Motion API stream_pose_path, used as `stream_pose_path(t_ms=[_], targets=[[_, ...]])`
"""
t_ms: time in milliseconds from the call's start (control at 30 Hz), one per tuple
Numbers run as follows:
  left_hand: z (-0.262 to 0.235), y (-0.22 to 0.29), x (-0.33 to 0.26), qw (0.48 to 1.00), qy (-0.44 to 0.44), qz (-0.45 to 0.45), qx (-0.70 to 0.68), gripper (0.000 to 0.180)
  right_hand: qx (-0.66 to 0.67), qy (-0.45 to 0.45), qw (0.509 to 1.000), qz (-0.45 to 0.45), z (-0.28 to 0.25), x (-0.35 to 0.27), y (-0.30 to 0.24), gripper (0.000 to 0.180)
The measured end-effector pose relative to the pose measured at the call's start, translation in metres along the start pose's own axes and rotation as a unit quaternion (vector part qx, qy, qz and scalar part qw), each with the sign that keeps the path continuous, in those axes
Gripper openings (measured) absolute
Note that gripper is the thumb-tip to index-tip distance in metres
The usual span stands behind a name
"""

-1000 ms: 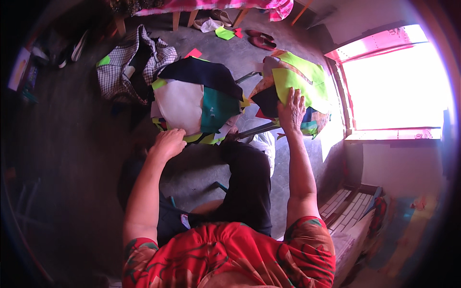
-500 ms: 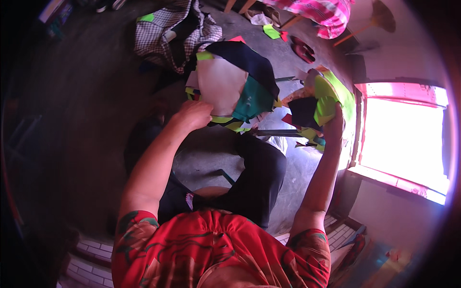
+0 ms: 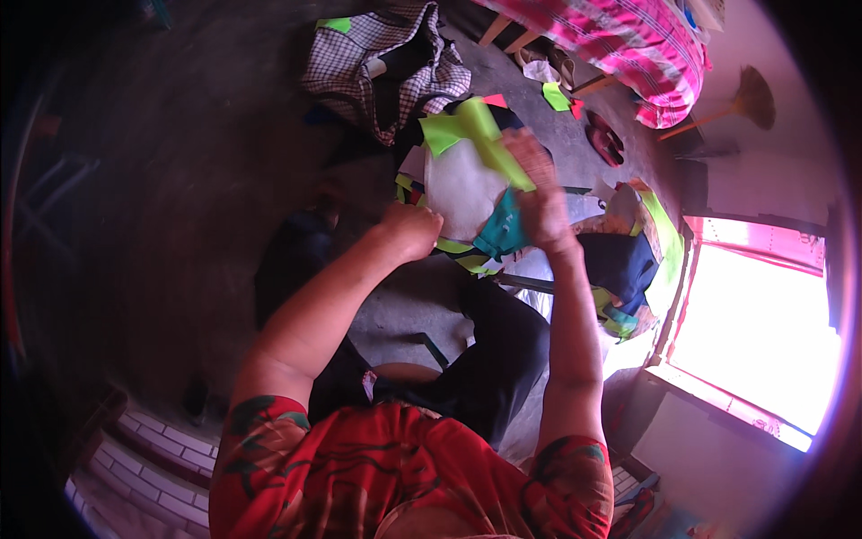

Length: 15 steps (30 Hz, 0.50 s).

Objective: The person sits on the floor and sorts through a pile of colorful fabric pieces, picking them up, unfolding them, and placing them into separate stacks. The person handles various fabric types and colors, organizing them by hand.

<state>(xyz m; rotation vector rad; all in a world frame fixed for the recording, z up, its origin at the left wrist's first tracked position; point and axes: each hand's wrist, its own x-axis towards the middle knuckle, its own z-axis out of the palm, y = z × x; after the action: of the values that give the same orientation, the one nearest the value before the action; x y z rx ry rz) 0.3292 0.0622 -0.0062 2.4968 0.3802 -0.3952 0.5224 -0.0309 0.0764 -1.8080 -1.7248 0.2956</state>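
In front of my knees lies a stack of cloth scraps, topped by a whitish piece (image 3: 462,190) with a teal piece (image 3: 503,230) at its right and dark cloth behind. My left hand (image 3: 415,231) is closed in a fist at the stack's near left edge; what its fingers hold, if anything, is hidden. Above the far right of the stack, my right hand (image 3: 540,190), smeared by motion, grips a bright yellow-green cloth piece (image 3: 492,144). That piece stretches leftward over the whitish one.
A second scrap pile (image 3: 620,262) stands at the right, by the bright window (image 3: 754,314). A checked bag (image 3: 346,67) lies open on the floor beyond the stack. Farther right are shoes (image 3: 604,139), loose scraps (image 3: 555,96), a pink checked cover (image 3: 620,40) and a broom (image 3: 756,97).
My right hand has come left from the second pile to the stack, bringing the yellow-green cloth piece. My left hand stays at the stack's edge. The whole view has shifted.
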Motion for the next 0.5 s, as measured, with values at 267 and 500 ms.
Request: stream_pose_path(t_ms=[267,500], targets=[[0.000,0.006,-0.006,1.000,-0.012,0.011,-0.001,0.023,0.011,-0.172,0.983,0.061,0.075,-0.041,0.020,0.034],[0.005,0.003,-0.005,0.999,-0.035,-0.011,-0.010,0.020,0.143,-0.122,0.939,0.287,0.044,0.000,0.003,0.037]])
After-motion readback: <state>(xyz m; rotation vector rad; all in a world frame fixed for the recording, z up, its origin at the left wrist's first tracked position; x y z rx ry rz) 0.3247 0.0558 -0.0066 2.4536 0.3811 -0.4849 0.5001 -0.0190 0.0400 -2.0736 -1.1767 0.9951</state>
